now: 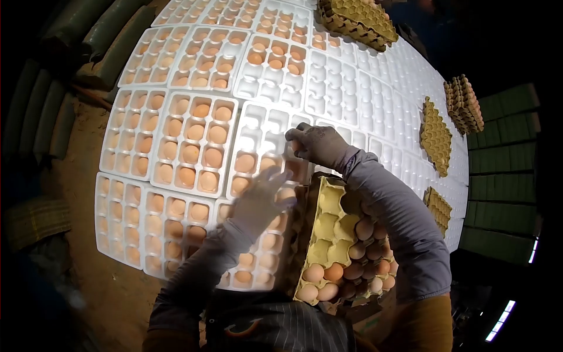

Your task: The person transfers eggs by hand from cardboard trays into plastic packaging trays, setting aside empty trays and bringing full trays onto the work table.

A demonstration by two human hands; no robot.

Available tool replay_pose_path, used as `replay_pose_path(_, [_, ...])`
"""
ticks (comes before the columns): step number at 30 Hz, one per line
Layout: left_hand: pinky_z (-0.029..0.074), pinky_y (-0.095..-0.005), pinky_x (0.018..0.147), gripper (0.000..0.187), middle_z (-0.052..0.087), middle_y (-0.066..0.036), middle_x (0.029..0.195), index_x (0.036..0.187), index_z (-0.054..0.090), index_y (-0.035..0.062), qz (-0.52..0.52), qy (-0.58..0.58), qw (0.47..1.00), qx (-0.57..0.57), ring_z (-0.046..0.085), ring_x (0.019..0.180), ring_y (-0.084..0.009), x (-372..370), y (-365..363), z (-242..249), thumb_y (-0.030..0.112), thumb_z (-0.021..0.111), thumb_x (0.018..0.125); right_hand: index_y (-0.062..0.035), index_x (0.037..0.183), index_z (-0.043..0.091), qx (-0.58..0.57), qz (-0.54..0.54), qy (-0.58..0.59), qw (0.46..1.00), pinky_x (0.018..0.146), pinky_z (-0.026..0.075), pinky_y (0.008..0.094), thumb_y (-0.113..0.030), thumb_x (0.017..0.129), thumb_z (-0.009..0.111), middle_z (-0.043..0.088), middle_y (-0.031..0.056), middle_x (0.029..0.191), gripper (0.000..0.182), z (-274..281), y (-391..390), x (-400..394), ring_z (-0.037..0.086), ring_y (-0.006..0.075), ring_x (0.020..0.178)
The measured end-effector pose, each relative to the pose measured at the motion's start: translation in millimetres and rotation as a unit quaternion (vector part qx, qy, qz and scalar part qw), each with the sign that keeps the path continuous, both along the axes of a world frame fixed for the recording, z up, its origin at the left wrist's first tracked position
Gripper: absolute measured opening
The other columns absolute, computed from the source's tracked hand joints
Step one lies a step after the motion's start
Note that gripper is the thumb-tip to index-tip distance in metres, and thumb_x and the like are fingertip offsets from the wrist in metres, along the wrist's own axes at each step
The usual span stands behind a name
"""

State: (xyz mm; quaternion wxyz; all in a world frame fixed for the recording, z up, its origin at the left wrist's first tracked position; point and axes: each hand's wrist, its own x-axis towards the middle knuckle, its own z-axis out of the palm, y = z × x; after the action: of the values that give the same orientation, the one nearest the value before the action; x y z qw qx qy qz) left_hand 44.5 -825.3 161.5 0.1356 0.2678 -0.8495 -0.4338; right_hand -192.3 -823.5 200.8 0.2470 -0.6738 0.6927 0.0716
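Observation:
My right hand (319, 144), in a dark glove, has its fingers curled round an egg (294, 145) above the white egg tray (233, 146) in front of me. My left hand (258, 196), in a pale glove and slightly blurred, hovers low over the same tray with its fingers apart; I see nothing in it. Eggs sit in that tray's middle cells, while several cells at its far end hold none. Close to my body on the right is a yellow pulp egg tray (328, 226), with eggs in its near cells and bare cells farther up. My right forearm hides part of it.
White trays filled with eggs (193, 132) stand on the left. Farther right lie white trays without eggs (331, 88). Stacked pulp trays (358, 23) rest at the back, with loose pulp trays (436, 138) and a taller stack (463, 105) along the right edge.

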Motion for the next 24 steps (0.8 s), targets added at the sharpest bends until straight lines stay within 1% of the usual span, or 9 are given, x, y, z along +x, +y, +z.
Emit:
replay_pose_path(2, [0.050,-0.0408,0.098,0.046,0.060,-0.015,0.126,0.128,0.064,0.0069,0.037,0.082,0.994,-0.061,0.059,0.119,-0.0327,4.1,-34.4,10.7,0.017,0.078,0.085,-0.0151,0.119,0.063,0.010,0.022,0.012,1.000,0.086,0.053,0.0432,-0.023,0.093,0.060,0.064,0.0109,0.116,0.027,-7.7,-2.7,-5.2,0.067,0.0314,0.103])
replay_pose_path(6, [0.049,-0.0386,0.099,0.042,0.060,-0.017,0.127,0.132,0.061,0.0040,0.185,0.182,0.964,0.056,0.059,0.120,-0.0311,-22.2,-90.3,2.3,0.011,0.069,0.091,-0.0123,0.115,0.061,-0.028,-0.006,-0.056,0.998,0.084,0.051,0.0443,-0.022,0.089,0.065,0.060,0.0122,0.112,0.028,-13.4,-13.5,-3.9,0.063,0.0339,0.104])
replay_pose_path(8, [0.042,-0.0427,0.109,0.043,0.056,-0.015,0.133,0.137,0.057,0.0089,0.163,0.160,0.972,-0.051,0.053,0.128,-0.0306,-41.8,-106.0,-22.7,0.019,0.062,0.095,-0.0089,0.115,0.058,-0.147,-0.030,-0.240,0.959,0.088,0.049,0.0451,-0.020,0.087,0.067,0.058,0.0142,0.110,0.032,-24.6,-29.2,9.2,0.059,0.0371,0.105])
replay_pose_path(11, [0.014,-0.0577,0.122,0.046,0.046,-0.013,0.146,0.143,0.050,0.0111,0.149,-0.055,0.962,-0.221,0.031,0.146,-0.0342,-50.2,-102.3,-61.6,0.026,0.052,0.100,-0.0054,0.122,0.053,-0.176,0.041,-0.210,0.961,0.097,0.047,0.0484,-0.018,0.090,0.065,0.052,0.0206,0.117,0.036,-61.7,-36.2,14.6,0.056,0.0406,0.108])
replay_pose_path(14, [0.017,-0.0570,0.121,0.045,0.046,-0.013,0.147,0.142,0.052,0.0110,0.086,-0.018,0.957,-0.275,0.030,0.146,-0.0366,-29.6,-98.3,-73.2,0.026,0.055,0.099,-0.0047,0.120,0.055,0.021,-0.147,-0.321,0.935,0.101,0.048,0.0456,-0.017,0.093,0.062,0.053,0.0191,0.120,0.031,-1.2,-32.6,13.3,0.060,0.0350,0.107])
replay_pose_path(16, [0.031,-0.0512,0.113,0.038,0.055,-0.011,0.129,0.129,0.062,0.0115,0.097,0.064,0.974,-0.197,0.045,0.126,-0.0349,-17.2,-82.2,-35.8,0.023,0.067,0.093,-0.0030,0.113,0.059,-0.161,-0.087,-0.275,0.944,0.088,0.053,0.0373,-0.019,0.096,0.059,0.059,0.0134,0.113,0.023,10.0,-8.3,-6.9,0.064,0.0274,0.092])
replay_pose_path(18, [0.032,-0.0516,0.115,0.040,0.057,-0.009,0.118,0.122,0.065,0.0124,-0.033,0.104,0.987,-0.115,0.048,0.126,-0.0334,-2.9,-55.1,-23.8,0.029,0.075,0.087,-0.0031,0.112,0.064,-0.110,-0.227,-0.325,0.911,0.089,0.051,0.0356,-0.025,0.100,0.057,0.066,0.0120,0.105,0.027,52.4,28.0,-5.2,0.065,0.0243,0.095])
replay_pose_path(20, [0.030,-0.0538,0.116,0.044,0.057,-0.008,0.115,0.122,0.064,0.0133,-0.100,0.033,0.979,-0.172,0.049,0.124,-0.0321,8.1,-14.4,-22.3,0.034,0.076,0.085,-0.0042,0.120,0.065,-0.112,-0.194,-0.254,0.941,0.089,0.050,0.0333,-0.030,0.103,0.055,0.069,0.0118,0.109,0.032,66.3,68.2,-6.5,0.065,0.0210,0.097])
replay_pose_path(24, [0.028,-0.0551,0.118,0.050,0.058,-0.010,0.118,0.128,0.062,0.0129,-0.068,0.044,0.979,-0.188,0.047,0.128,-0.0332,5.7,14.2,-52.2,0.036,0.075,0.086,-0.0035,0.119,0.069,0.186,-0.336,-0.263,0.885,0.092,0.050,0.0325,-0.050,0.107,0.042,0.072,0.0075,0.107,0.055,55.0,74.8,-15.7,0.062,0.0155,0.100])
